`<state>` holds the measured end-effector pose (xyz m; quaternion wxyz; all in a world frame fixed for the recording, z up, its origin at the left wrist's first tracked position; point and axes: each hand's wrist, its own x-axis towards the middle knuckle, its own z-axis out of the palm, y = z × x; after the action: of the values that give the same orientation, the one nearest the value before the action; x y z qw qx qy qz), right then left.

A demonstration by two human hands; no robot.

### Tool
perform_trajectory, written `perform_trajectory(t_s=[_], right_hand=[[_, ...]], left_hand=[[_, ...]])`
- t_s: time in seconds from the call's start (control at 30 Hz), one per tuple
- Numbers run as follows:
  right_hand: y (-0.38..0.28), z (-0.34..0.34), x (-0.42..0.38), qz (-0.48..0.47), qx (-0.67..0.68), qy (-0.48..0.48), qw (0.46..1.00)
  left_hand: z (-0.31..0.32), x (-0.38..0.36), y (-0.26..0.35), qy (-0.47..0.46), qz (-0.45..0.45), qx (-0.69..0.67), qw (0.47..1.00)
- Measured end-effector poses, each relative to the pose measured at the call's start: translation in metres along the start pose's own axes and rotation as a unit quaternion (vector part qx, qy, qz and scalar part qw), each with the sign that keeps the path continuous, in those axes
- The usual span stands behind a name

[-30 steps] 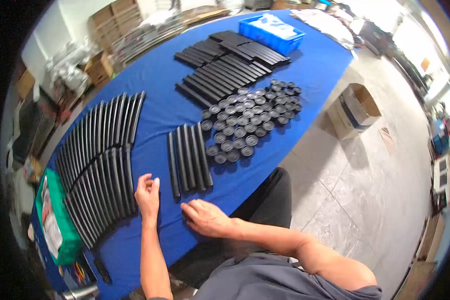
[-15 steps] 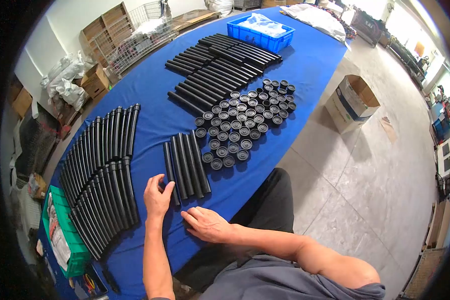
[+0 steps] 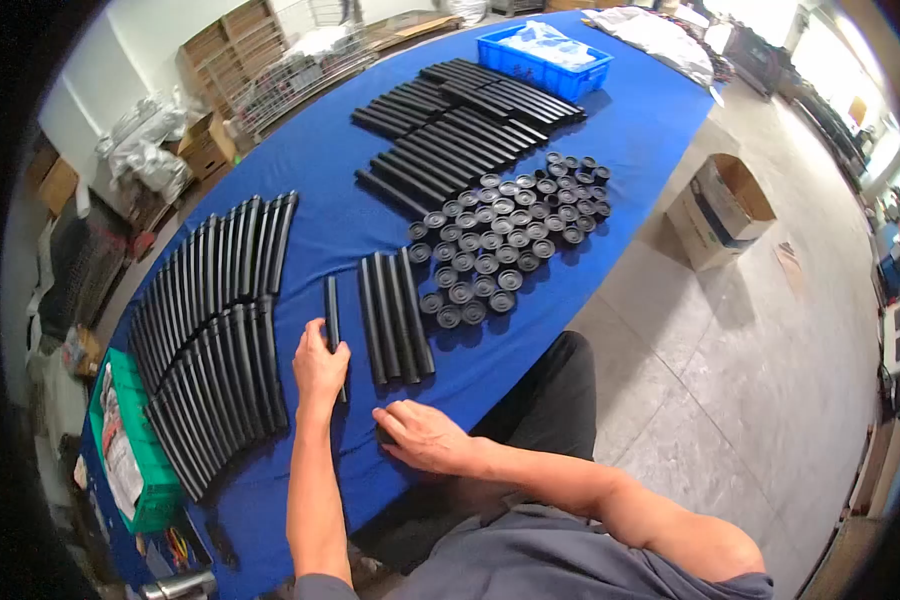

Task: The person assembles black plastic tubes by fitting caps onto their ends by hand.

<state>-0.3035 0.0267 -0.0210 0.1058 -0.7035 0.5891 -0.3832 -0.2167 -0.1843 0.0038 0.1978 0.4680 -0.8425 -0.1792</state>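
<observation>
Blue-covered desk point(image 3: 660, 120) in a cluttered workroom. From the left: green bin point(image 3: 160, 470), fanned rows of tubes point(image 3: 238, 365), then the left hand point(image 3: 320, 375), easily the nearer one to the lone tube point(image 3: 332, 305). Fingers half-curled on its left, thumb over its right, so looks gripped; long axis points away from the body. Next, a tube bunch point(image 3: 398, 320), then the right hand point(image 3: 425, 437), fingers tucked tight, dark bit underneath, can't tell if held. Round caps point(image 3: 502, 241) sit furthest right.
</observation>
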Motion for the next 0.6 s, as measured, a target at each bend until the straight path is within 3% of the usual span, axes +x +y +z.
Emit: perform_trajectory(t_s=[0.1,0.23,0.37,0.43,0.47,0.53,0.57,0.6], right_hand=[[-0.001,-0.005,0.0,0.002,0.028,0.013,1.0],[-0.004,-0.012,-0.001,0.013,0.045,0.017,0.999],[-0.004,-0.023,-0.003,-0.003,0.098,0.085,0.992],[-0.008,-0.026,-0.008,-0.035,0.121,0.134,0.983],[-0.017,-0.028,-0.013,-0.004,0.168,0.09,0.982],[-0.039,-0.029,-0.021,0.068,0.273,-0.011,0.959],[-0.048,-0.022,-0.022,0.11,0.358,-0.027,0.927],[-0.057,-0.019,-0.021,0.14,0.404,-0.078,0.901]], left_hand=[[-0.01,-0.016,-0.01,0.025,-0.014,0.054,0.998],[-0.046,-0.062,-0.024,0.042,-0.049,0.006,0.998],[-0.084,-0.118,-0.033,0.105,-0.016,-0.08,0.991],[-0.105,-0.147,-0.026,0.09,-0.023,-0.063,0.994],[-0.115,-0.161,-0.019,0.064,-0.05,-0.089,0.993],[-0.129,-0.184,-0.009,0.028,-0.004,-0.081,0.996],[-0.134,-0.193,-0.004,-0.002,0.036,-0.083,0.996],[-0.136,-0.205,0.0,-0.041,0.017,-0.095,0.994]])
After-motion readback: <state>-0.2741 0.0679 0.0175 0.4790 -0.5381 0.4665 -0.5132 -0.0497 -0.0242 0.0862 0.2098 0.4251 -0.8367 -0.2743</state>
